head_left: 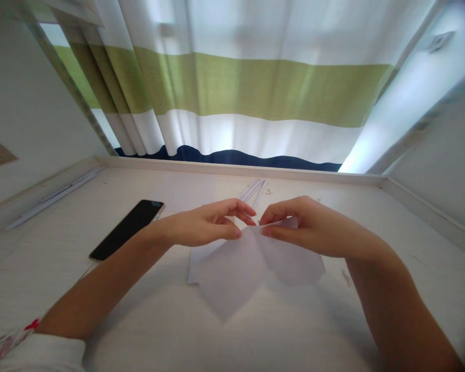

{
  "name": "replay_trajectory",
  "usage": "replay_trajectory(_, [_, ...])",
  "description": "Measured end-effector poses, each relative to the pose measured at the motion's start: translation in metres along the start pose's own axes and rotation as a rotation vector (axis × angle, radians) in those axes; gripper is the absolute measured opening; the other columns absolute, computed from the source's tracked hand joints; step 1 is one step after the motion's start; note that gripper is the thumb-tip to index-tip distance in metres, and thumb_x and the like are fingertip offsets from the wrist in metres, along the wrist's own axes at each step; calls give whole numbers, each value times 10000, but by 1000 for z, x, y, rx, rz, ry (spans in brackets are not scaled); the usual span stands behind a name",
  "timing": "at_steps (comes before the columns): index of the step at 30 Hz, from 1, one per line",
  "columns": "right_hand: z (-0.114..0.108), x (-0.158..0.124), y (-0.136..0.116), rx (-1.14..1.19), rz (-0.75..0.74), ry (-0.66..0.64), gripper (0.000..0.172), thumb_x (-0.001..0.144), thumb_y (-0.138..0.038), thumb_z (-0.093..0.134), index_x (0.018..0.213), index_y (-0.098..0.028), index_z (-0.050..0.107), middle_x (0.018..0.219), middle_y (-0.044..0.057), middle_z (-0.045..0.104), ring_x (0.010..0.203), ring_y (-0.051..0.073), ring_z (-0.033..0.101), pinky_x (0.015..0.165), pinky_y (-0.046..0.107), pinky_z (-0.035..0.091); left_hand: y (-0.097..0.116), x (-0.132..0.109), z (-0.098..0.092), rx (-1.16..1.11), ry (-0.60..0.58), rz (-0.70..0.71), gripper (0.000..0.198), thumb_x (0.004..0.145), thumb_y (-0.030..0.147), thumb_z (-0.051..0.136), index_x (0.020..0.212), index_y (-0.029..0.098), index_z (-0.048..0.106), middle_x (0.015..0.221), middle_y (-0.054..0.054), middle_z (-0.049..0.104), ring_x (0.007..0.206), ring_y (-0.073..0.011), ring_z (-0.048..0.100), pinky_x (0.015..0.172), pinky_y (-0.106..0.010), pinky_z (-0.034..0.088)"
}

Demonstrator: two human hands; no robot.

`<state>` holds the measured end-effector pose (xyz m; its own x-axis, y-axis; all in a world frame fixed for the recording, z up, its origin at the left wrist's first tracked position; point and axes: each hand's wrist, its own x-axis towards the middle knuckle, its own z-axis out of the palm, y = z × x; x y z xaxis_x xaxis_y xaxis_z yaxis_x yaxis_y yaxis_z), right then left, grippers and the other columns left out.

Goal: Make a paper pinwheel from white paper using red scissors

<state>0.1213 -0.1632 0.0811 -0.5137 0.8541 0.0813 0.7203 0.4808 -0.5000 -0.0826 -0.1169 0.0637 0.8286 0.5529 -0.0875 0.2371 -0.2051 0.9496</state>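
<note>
The folded white paper (251,263) at frame centre is mid-crease, left hand (201,225) and right hand (310,227) pinching its top edge; next seemingly calls for pressing flat.

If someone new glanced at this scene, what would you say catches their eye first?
Most likely the two hands meeting at the centre of the pale table: the left hand and right hand both pinch the top of a folded white paper. Next comes the dark phone lying to the left of the hands, and the green-and-white striped curtain filling the background behind the table.
</note>
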Motion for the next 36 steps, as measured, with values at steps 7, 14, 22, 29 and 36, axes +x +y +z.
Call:
replay_trajectory(7, [0, 0, -4, -6, -25, 18, 140, 788, -257, 475, 802, -236, 613, 812, -10, 638, 774, 159, 575, 696, 274, 427, 8, -7, 5, 424, 28, -3, 209, 815, 302, 426, 795, 177, 592, 728, 2, 600, 670, -125, 547, 562, -192, 404])
replay_trajectory(14, [2, -1, -6, -195, -70, -23, 170, 816, -261, 436, 876, -244, 594, 790, 10, 626, 789, 184, 548, 708, 306, 385, 12, -9, 8, 677, 49, 78, 257, 852, 271, 357, 766, 184, 582, 687, 14, 567, 655, -121, 520, 547, -186, 360])
replay_trajectory(22, [9, -4, -22, -306, -131, -68, 266, 892, -318, 296, 807, -204, 520, 726, 23, 586, 747, 183, 525, 700, 326, 352, 19, -17, 16, 777, 64, 109, 258, 876, 259, 319, 796, 177, 550, 732, 5, 563, 691, -127, 509, 610, -213, 359])
replay_trajectory(29, [8, -5, -23, -185, -139, 5, 217, 893, -298, 311, 807, -207, 488, 693, -16, 548, 644, 125, 490, 607, 257, 342, 26, -21, 21, 728, 113, 117, 266, 889, 274, 304, 775, 160, 516, 704, 15, 526, 681, -116, 483, 627, -224, 344])
replay_trajectory(36, [21, -7, -15, 153, -96, 43, 169, 873, -246, 366, 808, -198, 515, 738, -34, 565, 692, 94, 509, 637, 209, 365, 16, -21, 25, 621, 140, 86, 268, 888, 302, 314, 746, 167, 497, 668, 38, 504, 640, -95, 480, 586, -216, 334])
